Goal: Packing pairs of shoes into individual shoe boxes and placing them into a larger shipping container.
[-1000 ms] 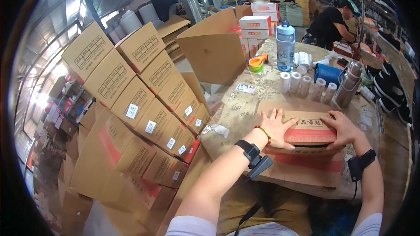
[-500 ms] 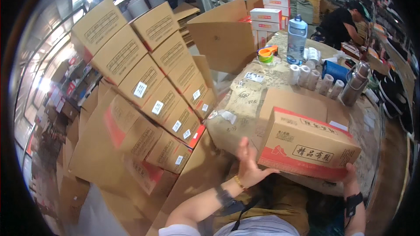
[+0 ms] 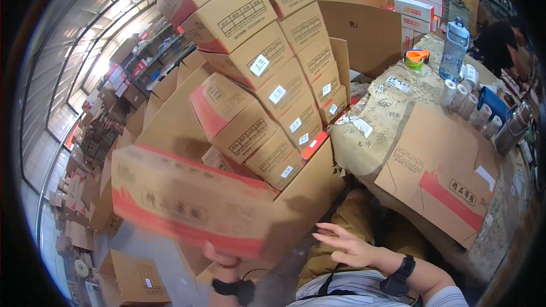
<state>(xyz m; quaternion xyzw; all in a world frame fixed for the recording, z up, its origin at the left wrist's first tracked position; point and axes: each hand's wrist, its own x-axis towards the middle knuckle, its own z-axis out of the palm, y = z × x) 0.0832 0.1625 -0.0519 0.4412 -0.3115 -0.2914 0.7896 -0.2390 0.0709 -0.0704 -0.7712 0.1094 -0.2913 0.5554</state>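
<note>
A brown cardboard box (image 3: 187, 204) with red bands, smeared by motion, is held out to the left in front of the stacked boxes. My left hand (image 3: 222, 257) grips its lower edge, with part of the fingers hidden by the box. Over my lap, my right hand (image 3: 347, 247) is free of the box, its fingers stretched out and apart. A flattened cardboard sheet (image 3: 421, 159) with a red stripe lies on the worktable, to the right of that hand.
Tall stacked cardboard boxes (image 3: 267, 85) stand inside a large open carton (image 3: 307, 193). On the worktable (image 3: 364, 153) are a blue water bottle (image 3: 454, 51), white label rolls (image 3: 463, 98), tape rolls (image 3: 416, 58) and a steel flask (image 3: 512, 128). Another person (image 3: 500, 42) sits at the far right.
The box has swung from above the table on the right to the left side. My right hand has let go of it, and my left now holds it. The view has turned left.
</note>
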